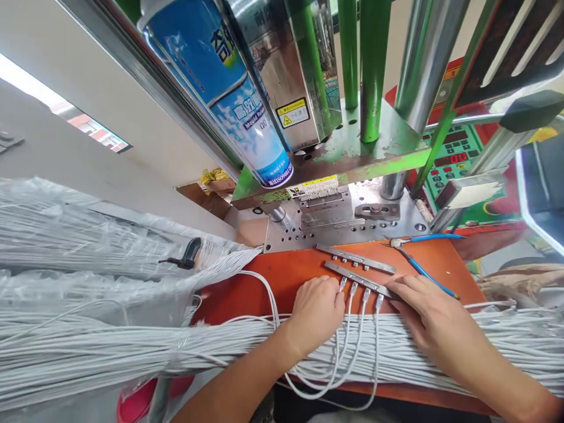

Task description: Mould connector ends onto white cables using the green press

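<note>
My right hand [434, 314] grips the right end of a slim metal bar [359, 279] between thumb and fingers. Several white cables [362, 317] run into the bar's near side, their plug ends [366, 295] lined up along it. At the leftmost plug, my left hand [318, 305] is closed with thumb and forefinger pinched on that cable, just below the bar. A second, similar metal bar [356, 259] with small blocks along its near side lies just behind. Both bars are over an orange-brown work surface [291, 270].
Blue-handled cutters [418, 264] lie behind my right hand. A thick bundle of white cables [211, 346] crosses in front. Behind stands a press with a metal mould plate [293, 235] and green posts [374, 76]. A blue spray can [238, 100] hangs close overhead; a control panel [456, 158] is right.
</note>
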Demonstrator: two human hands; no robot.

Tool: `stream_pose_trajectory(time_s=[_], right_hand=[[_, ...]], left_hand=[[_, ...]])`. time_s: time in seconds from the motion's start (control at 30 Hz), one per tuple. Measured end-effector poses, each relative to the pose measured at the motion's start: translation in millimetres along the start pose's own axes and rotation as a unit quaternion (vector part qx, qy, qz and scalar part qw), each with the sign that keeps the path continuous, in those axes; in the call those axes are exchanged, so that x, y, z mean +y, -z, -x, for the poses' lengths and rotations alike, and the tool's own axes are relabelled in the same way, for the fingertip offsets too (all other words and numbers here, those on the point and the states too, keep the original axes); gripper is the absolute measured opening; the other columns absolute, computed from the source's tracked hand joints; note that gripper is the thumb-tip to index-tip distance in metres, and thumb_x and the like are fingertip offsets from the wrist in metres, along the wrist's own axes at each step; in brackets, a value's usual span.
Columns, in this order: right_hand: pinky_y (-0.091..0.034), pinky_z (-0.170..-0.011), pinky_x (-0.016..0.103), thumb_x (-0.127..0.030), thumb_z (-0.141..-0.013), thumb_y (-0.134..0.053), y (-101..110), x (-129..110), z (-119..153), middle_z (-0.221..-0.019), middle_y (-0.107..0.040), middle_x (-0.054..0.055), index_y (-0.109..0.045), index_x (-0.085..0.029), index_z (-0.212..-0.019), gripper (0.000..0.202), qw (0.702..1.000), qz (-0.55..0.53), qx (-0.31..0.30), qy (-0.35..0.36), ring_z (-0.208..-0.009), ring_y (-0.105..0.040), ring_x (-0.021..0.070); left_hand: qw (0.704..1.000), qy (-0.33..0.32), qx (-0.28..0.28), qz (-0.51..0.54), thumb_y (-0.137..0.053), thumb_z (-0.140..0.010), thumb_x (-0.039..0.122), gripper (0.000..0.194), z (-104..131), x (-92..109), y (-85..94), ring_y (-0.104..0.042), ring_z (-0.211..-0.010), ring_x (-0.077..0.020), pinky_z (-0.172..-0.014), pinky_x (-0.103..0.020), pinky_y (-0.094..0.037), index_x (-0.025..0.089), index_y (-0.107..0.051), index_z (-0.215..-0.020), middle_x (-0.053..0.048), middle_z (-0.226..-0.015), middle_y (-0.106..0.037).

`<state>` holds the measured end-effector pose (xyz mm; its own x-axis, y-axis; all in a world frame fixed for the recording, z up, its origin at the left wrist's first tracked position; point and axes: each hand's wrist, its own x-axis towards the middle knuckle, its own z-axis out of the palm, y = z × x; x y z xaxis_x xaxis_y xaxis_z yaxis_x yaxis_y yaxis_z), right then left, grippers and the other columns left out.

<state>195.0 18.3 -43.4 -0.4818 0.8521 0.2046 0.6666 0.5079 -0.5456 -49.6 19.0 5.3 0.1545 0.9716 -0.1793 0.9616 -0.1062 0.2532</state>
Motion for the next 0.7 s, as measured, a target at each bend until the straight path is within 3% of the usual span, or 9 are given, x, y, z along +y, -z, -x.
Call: stream_pose_trajectory(time_s=[0.2, 0.37, 0.47, 0.57, 0.63, 0.7], right_hand=[[-0.05, -0.088, 0.038, -0.023, -0.104, -0.048, 1, -2, -3, -0.111, -0.067, 0.008, -0.063, -0.023, -0.114, 0.018, 0.999, -0.033, 0.027, 0.029, -0.102, -0.063, 0.0234], [-0.049, -0.089, 0.04, -0.025, -0.105, -0.048, 0, -4, -5, -0.111, -0.067, 0.009, -0.063, -0.023, -0.117, 0.02, 0.999, -0.024, 0.02, 0.009, -0.103, -0.062, 0.0252], [-0.049, -0.091, 0.04, -0.027, -0.106, -0.047, -1, -3, -2, -0.115, -0.066, 0.009, -0.061, -0.023, -0.121, 0.021, 1.0, -0.018, 0.025, 0.005, -0.105, -0.061, 0.0257], [-0.048, -0.092, 0.041, -0.027, -0.107, -0.046, -3, -3, 0, -0.117, -0.065, 0.01, -0.058, -0.022, -0.124, 0.022, 0.999, -0.017, 0.03, 0.006, -0.107, -0.06, 0.0258], [-0.048, -0.092, 0.041, -0.027, -0.107, -0.043, -5, -4, 1, -0.116, -0.064, 0.01, -0.056, -0.022, -0.127, 0.024, 0.999, -0.029, 0.023, -0.008, -0.108, -0.059, 0.0254], [-0.048, -0.09, 0.04, -0.026, -0.108, -0.039, -6, -4, 1, -0.115, -0.062, 0.01, -0.055, -0.024, -0.129, 0.026, 0.998, -0.047, 0.008, -0.031, -0.107, -0.059, 0.0248]], left_hand=[[0.998, -0.062, -0.017, -0.012, -0.054, -0.095, 0.017, 0.022, -5, -7, -2.0, -0.062, -0.074, -0.0194, -0.068, -0.033, -0.041, 0.021, -0.056, -0.074, -0.003, -0.079, -0.067], [0.997, -0.065, -0.016, -0.038, -0.052, -0.099, 0.02, 0.02, -6, -9, 2.0, -0.061, -0.076, -0.0205, -0.07, -0.034, -0.045, 0.021, -0.058, -0.08, -0.003, -0.081, -0.065], [0.995, -0.085, 0.038, -0.036, -0.05, -0.102, 0.025, 0.017, 11, 2, 12.0, -0.06, -0.084, -0.0238, -0.076, -0.038, -0.05, 0.019, -0.062, -0.091, -0.007, -0.09, -0.065], [0.982, -0.17, 0.084, 0.007, -0.05, -0.103, 0.038, 0.028, 40, 18, 10.8, -0.061, -0.101, -0.0273, -0.085, -0.043, -0.054, 0.018, -0.064, -0.115, -0.012, -0.111, -0.066], [0.965, -0.224, 0.136, -0.003, -0.051, -0.1, 0.058, 0.052, 59, 26, -4.6, -0.059, -0.115, -0.0331, -0.094, -0.05, -0.053, 0.016, -0.063, -0.129, -0.017, -0.125, -0.064], [0.949, -0.229, 0.215, -0.037, -0.048, -0.093, 0.074, 0.073, 72, 29, -29.8, -0.056, -0.123, -0.0386, -0.101, -0.058, -0.049, 0.015, -0.064, -0.133, -0.019, -0.131, -0.064]])
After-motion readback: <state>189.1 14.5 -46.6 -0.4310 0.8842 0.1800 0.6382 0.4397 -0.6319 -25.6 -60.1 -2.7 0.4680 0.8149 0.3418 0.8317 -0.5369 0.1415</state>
